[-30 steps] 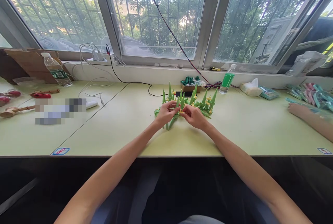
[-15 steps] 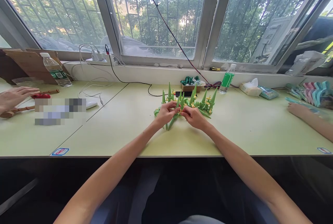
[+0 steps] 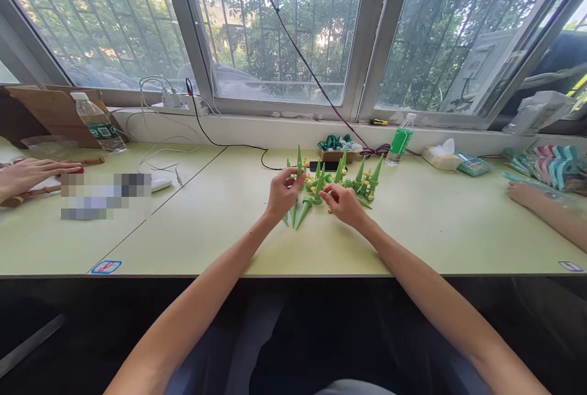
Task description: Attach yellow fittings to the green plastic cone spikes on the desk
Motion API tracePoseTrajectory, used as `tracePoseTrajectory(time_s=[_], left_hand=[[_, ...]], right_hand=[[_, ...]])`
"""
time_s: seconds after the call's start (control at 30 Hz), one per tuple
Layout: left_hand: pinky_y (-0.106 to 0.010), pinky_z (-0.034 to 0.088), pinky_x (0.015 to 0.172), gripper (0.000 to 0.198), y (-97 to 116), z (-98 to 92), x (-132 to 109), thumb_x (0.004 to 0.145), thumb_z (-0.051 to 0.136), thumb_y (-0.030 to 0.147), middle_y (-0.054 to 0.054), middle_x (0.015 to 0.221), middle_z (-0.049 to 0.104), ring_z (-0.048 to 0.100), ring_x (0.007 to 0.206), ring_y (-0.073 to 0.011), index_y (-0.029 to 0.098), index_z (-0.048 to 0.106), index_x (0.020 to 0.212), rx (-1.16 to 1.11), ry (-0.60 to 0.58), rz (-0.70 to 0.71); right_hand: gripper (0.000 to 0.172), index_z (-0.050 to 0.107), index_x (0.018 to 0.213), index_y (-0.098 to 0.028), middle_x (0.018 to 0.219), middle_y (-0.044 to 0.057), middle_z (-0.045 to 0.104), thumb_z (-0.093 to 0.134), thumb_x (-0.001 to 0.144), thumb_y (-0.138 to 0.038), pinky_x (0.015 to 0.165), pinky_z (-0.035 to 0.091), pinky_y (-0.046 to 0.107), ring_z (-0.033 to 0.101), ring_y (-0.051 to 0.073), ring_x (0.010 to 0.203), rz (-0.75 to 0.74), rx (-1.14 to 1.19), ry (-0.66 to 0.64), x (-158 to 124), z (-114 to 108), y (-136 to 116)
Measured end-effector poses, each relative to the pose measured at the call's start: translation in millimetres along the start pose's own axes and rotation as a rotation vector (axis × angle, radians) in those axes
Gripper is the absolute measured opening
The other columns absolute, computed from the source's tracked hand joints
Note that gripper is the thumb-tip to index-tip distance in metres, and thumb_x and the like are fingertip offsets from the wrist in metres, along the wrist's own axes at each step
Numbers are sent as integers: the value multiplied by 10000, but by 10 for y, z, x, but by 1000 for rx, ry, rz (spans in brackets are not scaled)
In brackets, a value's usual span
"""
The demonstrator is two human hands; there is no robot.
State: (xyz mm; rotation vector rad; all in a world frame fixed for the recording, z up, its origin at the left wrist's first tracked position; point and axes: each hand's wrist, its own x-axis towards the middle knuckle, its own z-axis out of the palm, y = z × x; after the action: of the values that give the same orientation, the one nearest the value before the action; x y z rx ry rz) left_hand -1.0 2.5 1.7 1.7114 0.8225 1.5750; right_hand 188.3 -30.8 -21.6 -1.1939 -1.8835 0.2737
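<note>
Green cone-shaped plastic spikes with small yellow fittings stand and lie in a cluster [image 3: 362,176] at the middle of the table. My left hand [image 3: 282,194] is at the cluster's left side, its thumb and fingers closed around the lower part of an upright green spike [image 3: 299,159]. At the front, my right hand [image 3: 345,204] has its thumb and fingertips pinched together beside another standing spike [image 3: 320,186]. Whatever is between those fingertips is too small to make out. Between my hands, a green spike [image 3: 303,214] lies with its tip toward me.
A small box [image 3: 337,155] of green items and a black phone-like object [image 3: 314,166] sit behind the cluster. A bottle [image 3: 400,139] and tissues [image 3: 441,156] stand right of it. Other people's hands are at the left [image 3: 39,175] and right [image 3: 527,194].
My left hand has moved left and slightly up, away from my right hand, to the upright spike. The spike it touched before now stands uncovered. My right hand has barely shifted.
</note>
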Motion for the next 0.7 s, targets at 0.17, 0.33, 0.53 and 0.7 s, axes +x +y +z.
tracePoseTrajectory(time_s=[0.17,0.33,0.53,0.7], left_hand=[[-190,419,468,180,-49,-38,26,801,683,365,-38,952,629,565,614,-77,190,702,838,86,90,22],[-218,469,545,156,-125,-28,10,800,664,335,-25,863,669,589,646,-110,191,714,832,226,88,15],[-263,452,675,104,-203,-26,2,802,653,258,-8,725,643,561,670,-132,176,665,738,510,33,149],[-273,411,669,188,-224,-28,-5,824,632,270,-5,695,615,533,662,-138,175,591,667,604,-18,152]], right_hand=[[244,655,995,-180,563,-37,553,503,942,-364,591,372,236,473,118,509,-19,-29,-68,-23,37,16],[376,601,1281,-174,607,-21,602,512,940,-304,618,395,248,503,132,538,-15,-65,-199,-56,97,0],[474,513,1398,-148,675,16,662,525,942,-275,670,409,269,573,164,638,-24,-138,-292,-65,115,-49],[419,555,1348,-146,677,15,662,529,946,-261,665,403,265,576,158,638,-44,-162,-318,-68,109,-67]])
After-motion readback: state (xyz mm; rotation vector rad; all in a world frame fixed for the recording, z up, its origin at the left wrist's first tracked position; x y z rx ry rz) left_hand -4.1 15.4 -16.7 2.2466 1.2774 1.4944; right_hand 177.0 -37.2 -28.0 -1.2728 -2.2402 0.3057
